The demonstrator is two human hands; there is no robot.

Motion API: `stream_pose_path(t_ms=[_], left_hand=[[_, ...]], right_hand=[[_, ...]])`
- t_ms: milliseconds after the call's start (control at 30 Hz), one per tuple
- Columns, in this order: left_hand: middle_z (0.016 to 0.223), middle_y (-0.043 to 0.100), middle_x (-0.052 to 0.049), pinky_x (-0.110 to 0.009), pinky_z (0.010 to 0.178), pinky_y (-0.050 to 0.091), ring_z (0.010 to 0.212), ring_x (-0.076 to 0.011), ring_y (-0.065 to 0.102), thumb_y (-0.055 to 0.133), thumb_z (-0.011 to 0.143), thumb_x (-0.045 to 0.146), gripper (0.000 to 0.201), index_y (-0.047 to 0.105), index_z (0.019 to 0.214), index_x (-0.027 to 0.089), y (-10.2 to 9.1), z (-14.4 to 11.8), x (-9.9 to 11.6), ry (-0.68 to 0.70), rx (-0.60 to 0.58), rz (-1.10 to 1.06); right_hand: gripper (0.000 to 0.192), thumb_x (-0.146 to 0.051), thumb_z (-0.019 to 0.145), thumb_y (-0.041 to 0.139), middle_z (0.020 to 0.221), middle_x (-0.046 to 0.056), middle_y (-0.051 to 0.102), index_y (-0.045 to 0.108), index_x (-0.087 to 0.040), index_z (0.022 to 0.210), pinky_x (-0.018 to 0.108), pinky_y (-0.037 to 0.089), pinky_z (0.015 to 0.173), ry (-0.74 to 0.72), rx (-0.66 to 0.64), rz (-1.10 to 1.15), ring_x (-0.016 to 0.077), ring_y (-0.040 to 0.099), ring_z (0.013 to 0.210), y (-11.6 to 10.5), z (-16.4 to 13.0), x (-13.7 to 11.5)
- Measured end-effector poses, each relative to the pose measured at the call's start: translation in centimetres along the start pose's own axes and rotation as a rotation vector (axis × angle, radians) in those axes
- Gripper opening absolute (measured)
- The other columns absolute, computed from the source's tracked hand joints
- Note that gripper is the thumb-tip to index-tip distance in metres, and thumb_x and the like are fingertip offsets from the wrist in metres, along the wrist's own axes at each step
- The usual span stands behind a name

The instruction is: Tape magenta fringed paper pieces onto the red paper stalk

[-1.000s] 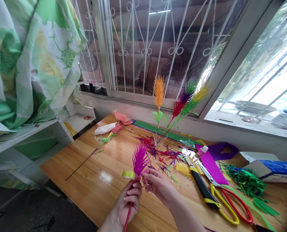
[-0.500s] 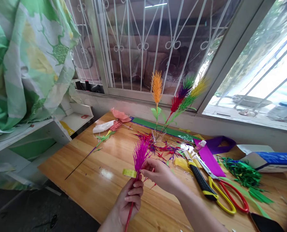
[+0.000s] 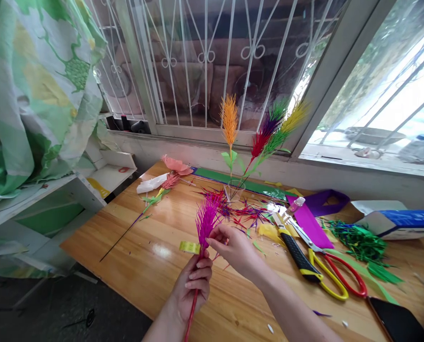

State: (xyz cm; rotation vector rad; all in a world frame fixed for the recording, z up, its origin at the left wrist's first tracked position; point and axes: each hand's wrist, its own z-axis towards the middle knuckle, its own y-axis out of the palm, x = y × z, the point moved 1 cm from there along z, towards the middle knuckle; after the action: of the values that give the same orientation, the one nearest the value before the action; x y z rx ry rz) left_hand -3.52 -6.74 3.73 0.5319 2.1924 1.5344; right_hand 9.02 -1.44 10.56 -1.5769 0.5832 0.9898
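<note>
Above the counter, the left hand has its grip closed around the red stem; the magenta plume rises just above it, the right hand pinching its base.

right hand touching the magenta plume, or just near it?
Touching. The head view shows the right hand with its fingertips pressed into the base of the magenta plume, no gap. The left hand grips the red stem.

A magenta fringed paper flower stands upright on a red stem, gripped by the left hand, right hand pinching its base
</note>
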Motion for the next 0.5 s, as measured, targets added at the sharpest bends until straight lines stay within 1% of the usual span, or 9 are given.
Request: stream_pose_path(t_ms=[100,267,400,500], left_hand=[[0.058,0.044,0.004,0.001,0.027,0.026,0.039,0.0026,0.041,0.041,0.086,0.014,0.012,0.053,0.084,0.012,-0.11,0.09,0.00,-0.014,0.009,0.015],[0.063,0.048,0.002,0.000,0.026,0.027,0.040,0.0030,0.043,0.037,0.088,0.017,0.016,0.052,0.086,0.009,-0.07,0.12,0.05,-0.064,-0.013,-0.050],[0.064,0.048,0.001,0.001,0.027,0.026,0.041,0.0028,0.044,0.036,0.088,0.014,0.017,0.051,0.085,0.008,0.14,0.05,0.06,-0.054,-0.035,-0.094],[0.063,0.048,0.002,0.001,0.026,0.025,0.041,0.0029,0.045,0.039,0.086,0.013,0.013,0.051,0.085,0.009,0.08,-0.02,0.11,-0.032,-0.023,-0.054]], right_hand=[[0.009,-0.024,0.071,0.054,0.062,0.000,0.062,0.059,-0.018,0.067,0.022,0.036,0.052,0.006,0.048,-0.005,0.0107,0.050,0.055,0.46,0.11,0.40],[0.008,-0.023,0.072,0.054,0.062,-0.001,0.061,0.058,-0.019,0.067,0.022,0.036,0.053,-0.023,0.057,-0.001,0.0107,0.051,0.055,0.74,-0.08,0.48],[0.002,-0.022,0.070,0.057,0.064,-0.002,0.061,0.058,-0.019,0.070,0.022,0.037,0.054,-0.061,0.049,0.009,0.0114,0.052,0.059,0.77,-0.30,0.33],[0.001,-0.021,0.070,0.058,0.062,-0.002,0.059,0.057,-0.020,0.070,0.022,0.036,0.052,-0.086,0.055,0.013,0.0112,0.050,0.056,0.87,-0.40,0.34]])
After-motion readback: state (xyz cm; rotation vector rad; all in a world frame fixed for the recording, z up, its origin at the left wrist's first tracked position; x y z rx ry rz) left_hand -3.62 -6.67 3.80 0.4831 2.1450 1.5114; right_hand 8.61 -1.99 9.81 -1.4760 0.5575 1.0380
